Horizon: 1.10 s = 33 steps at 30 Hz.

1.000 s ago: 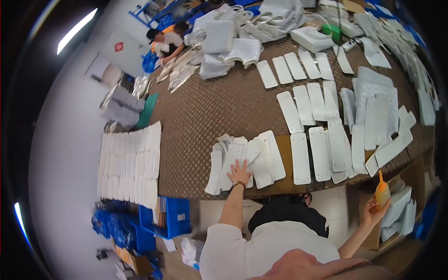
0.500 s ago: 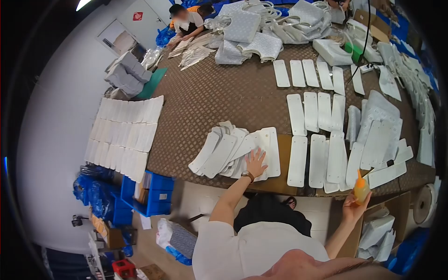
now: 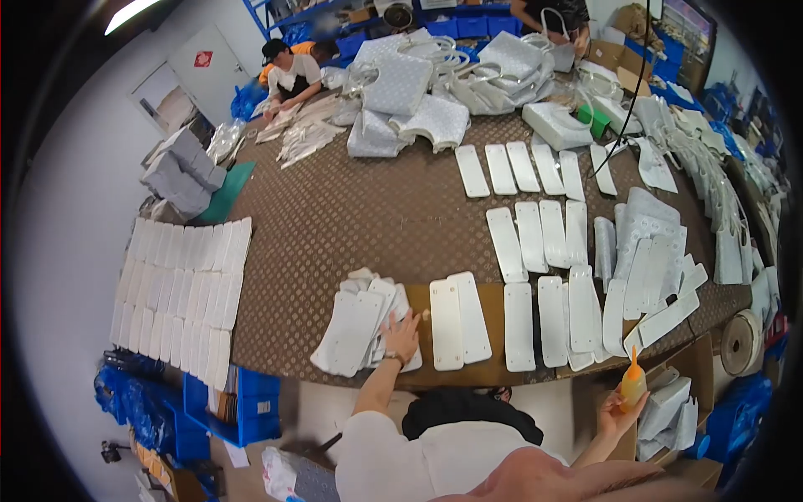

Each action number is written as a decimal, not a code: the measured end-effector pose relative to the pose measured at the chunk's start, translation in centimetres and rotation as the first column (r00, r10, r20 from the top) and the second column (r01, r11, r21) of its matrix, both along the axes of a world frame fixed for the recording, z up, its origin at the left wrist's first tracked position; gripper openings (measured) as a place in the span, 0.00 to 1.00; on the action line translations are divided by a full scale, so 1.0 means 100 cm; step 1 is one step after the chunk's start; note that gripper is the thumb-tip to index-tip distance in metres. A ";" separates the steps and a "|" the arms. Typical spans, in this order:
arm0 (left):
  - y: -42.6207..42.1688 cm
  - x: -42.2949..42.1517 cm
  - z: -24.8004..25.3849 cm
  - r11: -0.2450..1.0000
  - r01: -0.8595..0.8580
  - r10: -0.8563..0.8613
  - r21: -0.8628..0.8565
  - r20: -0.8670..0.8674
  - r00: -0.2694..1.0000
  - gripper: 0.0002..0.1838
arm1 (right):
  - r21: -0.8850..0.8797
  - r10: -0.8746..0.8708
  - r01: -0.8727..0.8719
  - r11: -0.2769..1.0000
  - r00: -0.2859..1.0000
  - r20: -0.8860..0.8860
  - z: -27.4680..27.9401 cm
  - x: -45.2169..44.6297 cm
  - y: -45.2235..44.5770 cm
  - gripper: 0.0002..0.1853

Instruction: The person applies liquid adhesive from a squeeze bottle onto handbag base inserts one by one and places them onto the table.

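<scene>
My left hand [image 3: 401, 336] lies with its fingers apart on the right edge of a loose pile of white strap-shaped panels [image 3: 351, 322]. To its right, two more white panels [image 3: 447, 325] rest on a brown board [image 3: 495, 309], one overlapping the other; small dots show near the ends of the front one. Beyond the table's front edge, my right hand [image 3: 617, 412] is wrapped around a squeeze bottle [image 3: 634, 389] of yellowish liquid, its orange nozzle pointing up. Rows of single white panels [image 3: 519, 326] are laid out on the right of the table.
White bags [image 3: 397, 84] are heaped at the far side. Panels in neat rows [image 3: 180, 289] cover the left end. A person [image 3: 293, 75] works at the far left, another [image 3: 552, 21] at the back. A black cable [image 3: 642, 84] hangs at right. Blue crates [image 3: 255, 406] stand below left.
The view has shifted, so the table sits lower. My left hand has moved left onto the pile, and two panels now lie apart from it. My right hand still holds the bottle.
</scene>
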State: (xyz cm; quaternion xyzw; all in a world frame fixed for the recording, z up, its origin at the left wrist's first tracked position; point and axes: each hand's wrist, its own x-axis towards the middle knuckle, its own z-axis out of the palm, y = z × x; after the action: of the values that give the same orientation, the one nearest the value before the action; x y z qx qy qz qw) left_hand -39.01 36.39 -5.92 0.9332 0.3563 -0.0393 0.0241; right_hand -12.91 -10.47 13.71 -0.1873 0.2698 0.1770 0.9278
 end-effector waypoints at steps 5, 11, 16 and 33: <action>-0.001 0.018 -0.018 0.956 -0.268 0.278 -0.117 0.072 0.958 0.36 | -0.018 -0.009 0.010 1.000 0.999 0.041 0.009 -0.026 0.031 0.27; -0.086 0.067 -0.021 0.989 -0.019 0.064 -0.148 0.304 0.951 0.45 | -0.081 -0.010 0.010 0.997 1.000 0.010 0.021 -0.050 0.072 0.27; -0.080 0.061 -0.052 0.985 0.092 -0.038 -0.144 0.340 0.939 0.44 | -0.081 -0.011 0.020 0.997 0.993 0.116 0.030 -0.051 0.099 0.25; -0.023 0.021 0.147 -0.115 0.538 0.527 -0.835 0.408 0.745 0.20 | -0.687 0.246 0.396 0.609 0.729 0.638 0.131 -0.086 0.161 0.24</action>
State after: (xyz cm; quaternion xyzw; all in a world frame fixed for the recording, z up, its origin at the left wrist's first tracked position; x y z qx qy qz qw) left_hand -36.95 34.06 8.77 0.5218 0.1576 0.0447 0.8372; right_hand -21.55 5.62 26.84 -0.6136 -0.0313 -0.0842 0.7845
